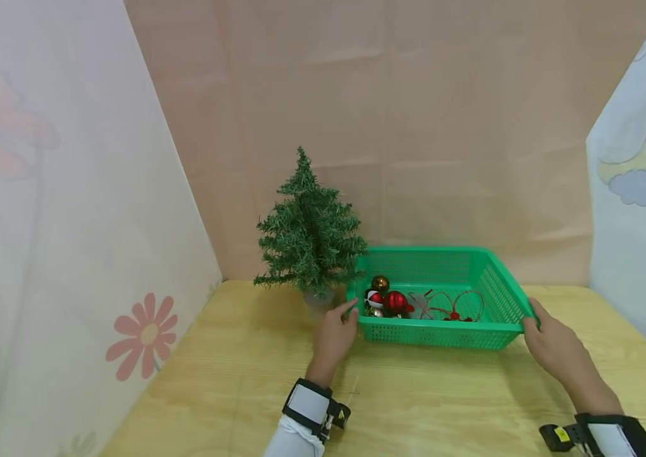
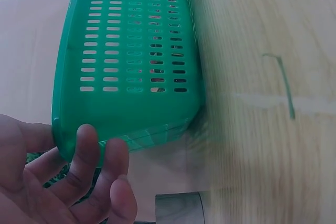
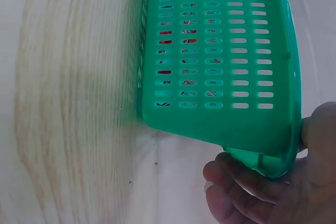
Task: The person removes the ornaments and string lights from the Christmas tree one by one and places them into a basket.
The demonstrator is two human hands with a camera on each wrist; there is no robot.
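A green plastic basket [image 1: 431, 334] with slotted sides stands on the table, holding Christmas baubles and red-corded ornaments. My left hand [image 1: 334, 336] grips its rim at the near left corner. In the left wrist view, curled fingers [image 2: 86, 153] reach under that corner. The near right corner is held by my right hand [image 1: 557, 346], with its fingers [image 3: 247, 177] below the rim in the right wrist view. Inside lie a shiny red bauble [image 1: 395, 303], a brown-gold bauble [image 1: 380, 284], a red-and-white bauble [image 1: 374, 299] and thin red cords [image 1: 454, 311].
A small green artificial Christmas tree [image 1: 311, 238] stands just left of the basket, on a grey base [image 1: 319, 297]. Brown paper [image 1: 414, 127] covers the back. Printed sheets hang at both sides. A green sprig [image 2: 286, 87] lies on the wooden table [image 1: 231, 381].
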